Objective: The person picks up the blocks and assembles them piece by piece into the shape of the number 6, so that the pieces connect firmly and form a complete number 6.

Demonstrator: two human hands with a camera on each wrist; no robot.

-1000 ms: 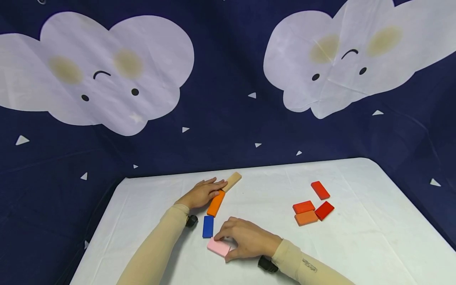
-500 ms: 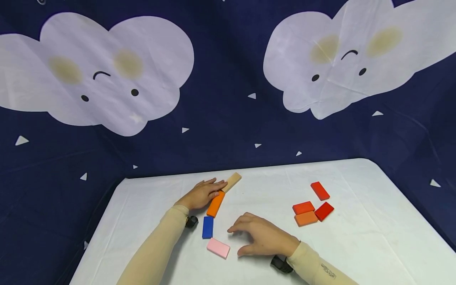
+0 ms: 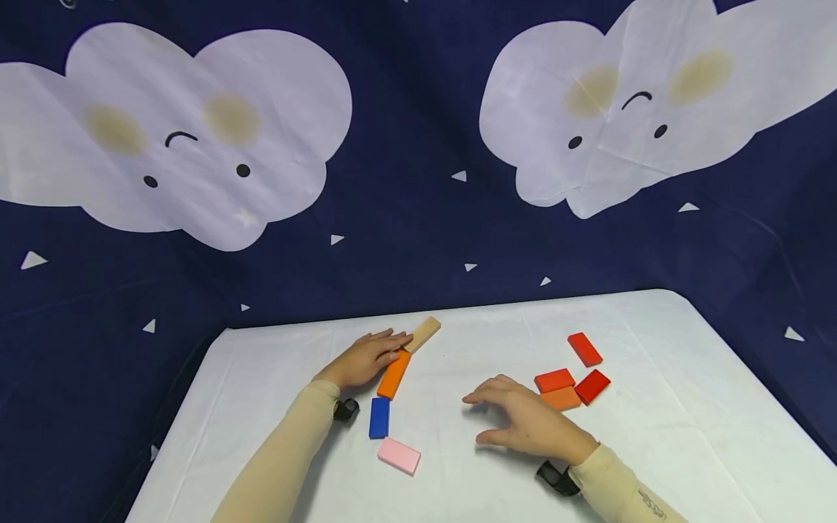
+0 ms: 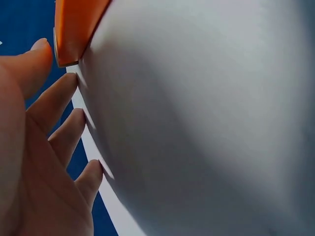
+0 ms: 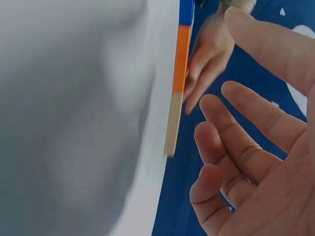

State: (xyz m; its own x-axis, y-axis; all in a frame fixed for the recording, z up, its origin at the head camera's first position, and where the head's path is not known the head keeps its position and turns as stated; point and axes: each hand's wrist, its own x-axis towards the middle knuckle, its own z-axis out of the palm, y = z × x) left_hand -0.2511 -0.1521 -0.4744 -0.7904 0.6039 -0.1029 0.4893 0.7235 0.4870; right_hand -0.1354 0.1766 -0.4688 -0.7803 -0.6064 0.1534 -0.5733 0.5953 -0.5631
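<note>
The left hand [image 3: 361, 361] reaches out with its fingers straight and a little apart. In the head view, its index fingertip overlaps the near end of a plain wooden block [image 3: 423, 335], and its thumb tip lies at the far end of an orange block [image 3: 394, 375]; whether either fingertip presses down, I cannot tell. The wooden block runs on ahead of those fingers and to their right. Nearer the person than the left fingers, the orange block leads on to a blue block [image 3: 379, 418], and then a pink block [image 3: 399, 456], all lying flat on the white table [image 3: 686, 378] in a bending row.

The right hand [image 3: 526, 421] is held with thumb and fingers wide apart, the gap facing left. The pink block lies left of these fingers and nearer the person, well apart from them. Just beyond the back of the hand and partly hidden by it is a reddish-orange block [image 3: 561, 399]. A red block [image 3: 554, 381] touches its far side, and a dark red block [image 3: 592, 387] sits to its right. Farther from the right fingers lies another red block [image 3: 585, 349].
</note>
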